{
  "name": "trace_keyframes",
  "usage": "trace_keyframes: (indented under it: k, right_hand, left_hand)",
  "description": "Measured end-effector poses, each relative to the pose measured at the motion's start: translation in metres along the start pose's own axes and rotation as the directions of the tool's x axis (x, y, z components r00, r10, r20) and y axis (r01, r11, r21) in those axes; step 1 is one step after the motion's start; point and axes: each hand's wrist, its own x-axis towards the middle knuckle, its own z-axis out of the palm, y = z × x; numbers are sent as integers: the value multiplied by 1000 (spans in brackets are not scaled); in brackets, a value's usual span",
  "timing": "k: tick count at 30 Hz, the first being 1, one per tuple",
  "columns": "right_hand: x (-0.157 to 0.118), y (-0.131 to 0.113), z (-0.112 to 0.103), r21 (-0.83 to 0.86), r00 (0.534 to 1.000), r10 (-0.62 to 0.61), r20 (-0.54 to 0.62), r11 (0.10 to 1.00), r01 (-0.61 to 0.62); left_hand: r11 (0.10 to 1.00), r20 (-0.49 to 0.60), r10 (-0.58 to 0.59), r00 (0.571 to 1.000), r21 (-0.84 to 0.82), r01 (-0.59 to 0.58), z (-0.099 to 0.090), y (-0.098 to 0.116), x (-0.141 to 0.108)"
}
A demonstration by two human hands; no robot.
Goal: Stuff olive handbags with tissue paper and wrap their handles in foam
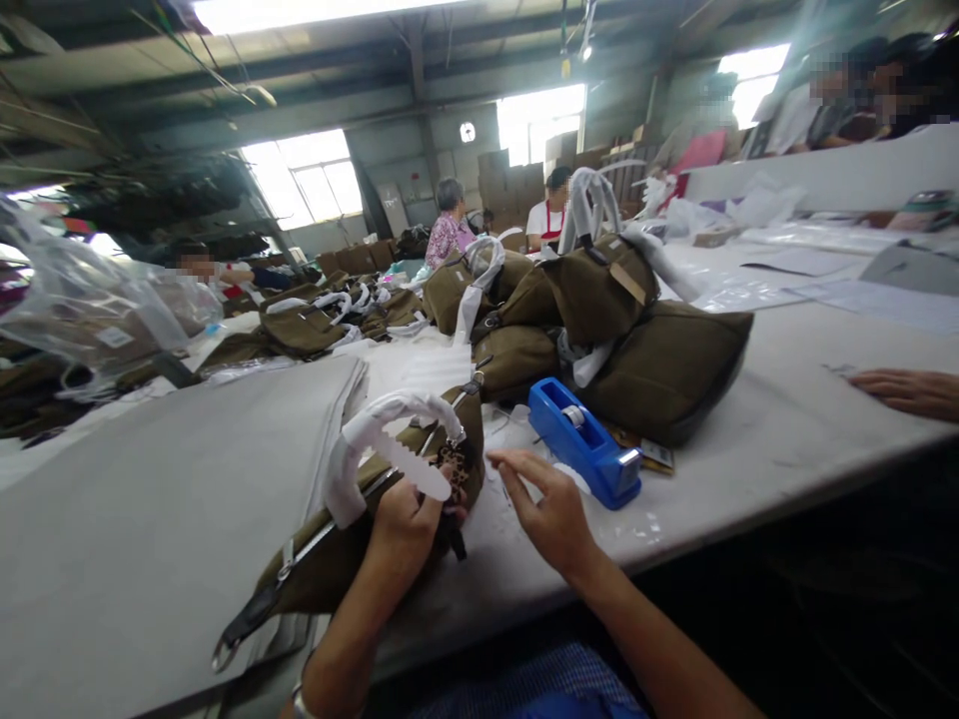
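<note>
An olive-brown handbag (pixel 322 569) lies slantwise in front of me, with a metal zip and a handle (pixel 390 409) wrapped in white padding. My left hand (pixel 409 514) is closed at its right side, around a leopard-print piece (pixel 454 464) attached to the bag. A white strip with a wavy edge (pixel 412 464) sticks out above the fingers. To the right, apart from the bag, my right hand (pixel 550 509) is raised over the table with thumb and forefinger tips close together. Whatever lies between them is too small to see. Beside it stands a blue tape dispenser (pixel 576 439).
More olive bags (pixel 659 369) with wrapped handles are piled behind the dispenser. Grey sheets (pixel 187 499) cover the table (pixel 794 399) at left. Another person's hand (pixel 910 389) rests on the table at right. Clear plastic bags (pixel 105 290) stand at far left. Several people work farther back.
</note>
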Motion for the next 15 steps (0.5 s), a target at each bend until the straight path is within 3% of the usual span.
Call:
trace_keyframes:
  k: [2,4,5,7,9,12,15]
  right_hand:
    - [24,12,-3,-117,996,-74,-41,991,69]
    - [53,20,-2,-244,977,-173,127,949,200]
    - [66,22,-1,-291,946,-197,259,918,271]
    - [92,22,1,-337,840,-179,513,857,389]
    - [111,18,1,-334,726,-121,677,828,450]
    - [130,13,-4,-310,630,-75,773,821,479]
    - [135,14,-11,-376,621,-16,783,784,494]
  left_hand:
    - [992,81,-55,995,-108,64,-2,1,-1]
    - [986,126,-57,990,-148,75,-4,3,-2]
    - [984,142,-63,988,-155,84,-5,4,-3]
    - [980,164,-84,983,-165,112,-8,7,-2]
    - [971,192,-112,975,-187,149,-13,10,1]
    - [958,231,-166,959,-193,213,-26,18,6]
    - [964,284,-158,946,-162,210,-44,30,14]
